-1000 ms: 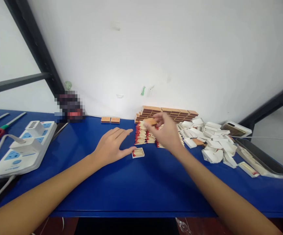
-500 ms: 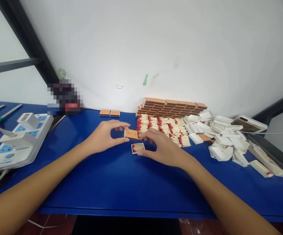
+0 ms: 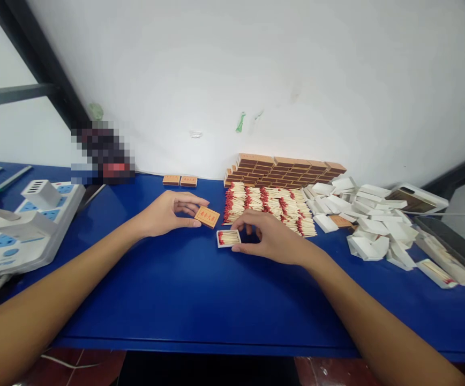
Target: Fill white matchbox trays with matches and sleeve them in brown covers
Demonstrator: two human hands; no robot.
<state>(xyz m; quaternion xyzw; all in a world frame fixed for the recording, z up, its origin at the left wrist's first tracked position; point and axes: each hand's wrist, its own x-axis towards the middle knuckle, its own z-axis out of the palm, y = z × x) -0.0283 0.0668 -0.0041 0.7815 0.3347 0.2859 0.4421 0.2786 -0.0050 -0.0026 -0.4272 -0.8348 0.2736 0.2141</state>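
Observation:
Between the thumb and fingers of my left hand (image 3: pixel 172 213) is an orange matchbox sleeve (image 3: pixel 207 216) with red print, tilted above the table. To its right and a little nearer, my right hand (image 3: pixel 267 236) grips the right end of a small white matchbox tray (image 3: pixel 229 238), thumb at the front and fingers behind. Matches with red heads lie inside the tray, heads toward the left. Sleeve and tray are apart. Behind my right hand spreads a wide pile of loose matches (image 3: pixel 268 201) in rows.
Matchboxes (image 3: pixel 289 170) are stacked against the wall, and two more matchboxes (image 3: pixel 171 180) lie left of them. A heap of white empty trays (image 3: pixel 371 214) is at the right, near a phone (image 3: pixel 417 197). A power strip (image 3: pixel 51 236) with plugs occupies the left of the blue table (image 3: pixel 200 300).
My right hand has closed on the end of the tray, which now looks slightly raised. My left hand has drawn the sleeve a little to the left and turned its printed face more toward me.

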